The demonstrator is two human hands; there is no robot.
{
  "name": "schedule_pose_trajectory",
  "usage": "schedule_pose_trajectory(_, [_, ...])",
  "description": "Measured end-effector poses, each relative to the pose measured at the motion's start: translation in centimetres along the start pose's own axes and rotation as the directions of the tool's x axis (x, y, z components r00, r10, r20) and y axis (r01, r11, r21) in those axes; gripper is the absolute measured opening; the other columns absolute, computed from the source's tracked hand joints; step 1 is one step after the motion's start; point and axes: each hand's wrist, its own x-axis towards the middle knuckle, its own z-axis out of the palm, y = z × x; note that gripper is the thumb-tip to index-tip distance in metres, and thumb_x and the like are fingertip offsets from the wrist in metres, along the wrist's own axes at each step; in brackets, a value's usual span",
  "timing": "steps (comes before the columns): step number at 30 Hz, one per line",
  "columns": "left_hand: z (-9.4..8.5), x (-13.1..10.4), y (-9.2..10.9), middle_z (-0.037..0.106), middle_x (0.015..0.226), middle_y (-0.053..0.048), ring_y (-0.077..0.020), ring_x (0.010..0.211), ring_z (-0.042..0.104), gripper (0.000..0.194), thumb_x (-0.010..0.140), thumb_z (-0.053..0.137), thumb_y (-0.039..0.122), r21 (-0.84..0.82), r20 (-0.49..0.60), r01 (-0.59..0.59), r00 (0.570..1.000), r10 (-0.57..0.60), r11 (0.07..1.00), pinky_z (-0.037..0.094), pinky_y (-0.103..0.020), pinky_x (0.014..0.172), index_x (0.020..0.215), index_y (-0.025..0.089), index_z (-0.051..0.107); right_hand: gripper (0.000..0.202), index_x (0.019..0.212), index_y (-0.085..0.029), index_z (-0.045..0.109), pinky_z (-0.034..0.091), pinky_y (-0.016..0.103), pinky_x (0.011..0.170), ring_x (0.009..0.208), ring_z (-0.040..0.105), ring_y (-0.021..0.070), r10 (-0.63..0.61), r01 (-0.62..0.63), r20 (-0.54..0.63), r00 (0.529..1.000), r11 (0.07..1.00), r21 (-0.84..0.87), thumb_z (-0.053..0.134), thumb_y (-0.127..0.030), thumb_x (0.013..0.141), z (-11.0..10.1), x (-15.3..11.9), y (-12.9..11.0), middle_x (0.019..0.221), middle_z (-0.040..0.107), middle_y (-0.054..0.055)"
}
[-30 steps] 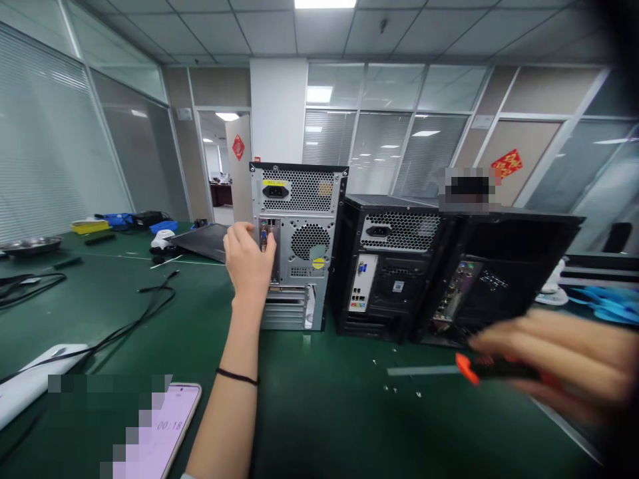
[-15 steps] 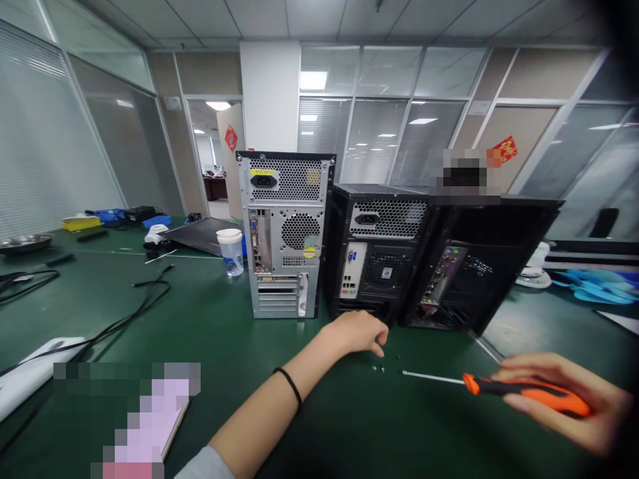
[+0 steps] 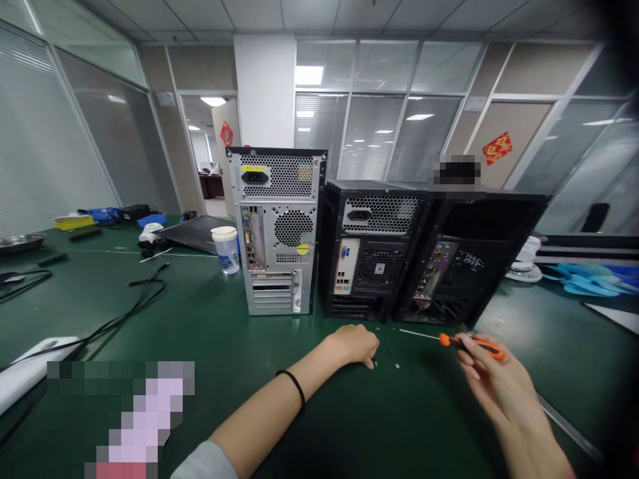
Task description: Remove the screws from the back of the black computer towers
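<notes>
My left hand rests low over the green table, its fingers curled together and pointing down. A small metal screw shows right at its fingertips; whether it is gripped or only touched is unclear. Another screw lies just to the right, with a few tiny pieces around it. In my right hand is a screwdriver with an orange and black handle, its thin shaft pointing left above the table. Behind the hands stand a silver computer tower, a black tower and a larger black tower, backs facing me.
A plastic cup stands left of the silver tower. Black cables and a white device lie on the left. A long metal strip is at the right, near my wrist. Blue material lies at the far right.
My right hand has moved left and away from me with the screwdriver, now nearer the towers. My left hand has come slightly closer and curled down by the screws.
</notes>
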Motion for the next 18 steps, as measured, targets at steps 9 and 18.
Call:
schedule_pose_trajectory(9, [-0.9, -0.9, -0.6, 0.068, 0.08, -0.006, -0.0226, 0.08, 0.064, 0.009, 0.065, 0.063, 0.015, -0.044, -0.098, -0.027, 0.995, 0.022, 0.999, 0.042, -0.025, 0.056, 0.071, 0.018, 0.056, 0.043, 0.071, -0.018, 0.054, 0.033, 0.014, 0.032, 0.04, 0.048, 0.0061, -0.049, 0.049, -0.001, 0.999, 0.999, -0.009, 0.085, -0.017, 0.041, 0.9, -1.0, 0.0, 0.065, 0.063, 0.0])
schedule_pose_trajectory(18, [-5.0, -4.5, -1.6, 0.065, 0.07, 0.003, -0.0084, 0.065, 0.064, 0.023, 0.067, 0.059, 0.004, -0.669, -0.238, -0.273, 0.96, 0.148, 0.691, 0.052, -0.023, 0.071, 0.086, 0.017, 0.06, 0.031, 0.068, -0.026, 0.058, 0.03, 0.022, 0.032, 0.042, 0.048, 0.0096, -0.315, 0.312, -0.045, 0.948, 0.948, -0.064, 0.082, -0.021, 0.051, 1.3, -1.9, -1.1, 0.068, 0.062, 0.0])
